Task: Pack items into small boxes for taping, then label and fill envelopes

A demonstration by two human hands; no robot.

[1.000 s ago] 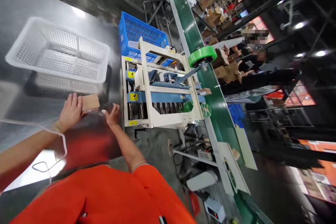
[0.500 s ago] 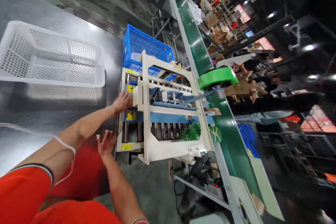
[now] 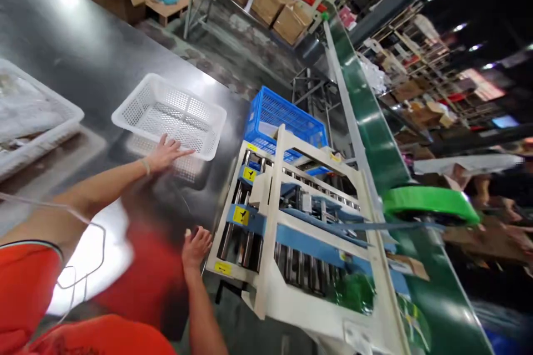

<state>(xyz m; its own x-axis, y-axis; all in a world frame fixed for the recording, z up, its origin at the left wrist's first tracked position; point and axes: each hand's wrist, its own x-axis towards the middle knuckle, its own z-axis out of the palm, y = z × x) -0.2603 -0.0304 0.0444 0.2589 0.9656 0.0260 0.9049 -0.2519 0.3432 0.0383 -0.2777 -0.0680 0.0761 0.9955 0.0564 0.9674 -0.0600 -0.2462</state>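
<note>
My left hand (image 3: 166,155) is over the near side of a white perforated plastic basket (image 3: 183,97), fingers spread and nothing held. Whether it touches the basket rim I cannot tell. My right hand (image 3: 196,247) is near the table's right edge, beside the entry end of a carton sealing machine (image 3: 270,244). Its fingers are loosely bent and apart, with nothing visible in them. The machine has metal rollers, blue belts and a cream frame. A green tape roll (image 3: 431,205) is mounted on it, and a brown carton (image 3: 408,266) shows at its far end.
Another white basket (image 3: 69,116) with clear-wrapped items stands at left on the shiny metal table (image 3: 104,66). A blue crate (image 3: 291,116) sits beside the machine. Beyond runs a green conveyor (image 3: 375,127). A thin white cord (image 3: 89,222) crosses near my left arm.
My left hand has gone from a brown piece at the machine's entry to the white basket. My view has swung left, bringing the second basket in. My right hand stays near the table edge.
</note>
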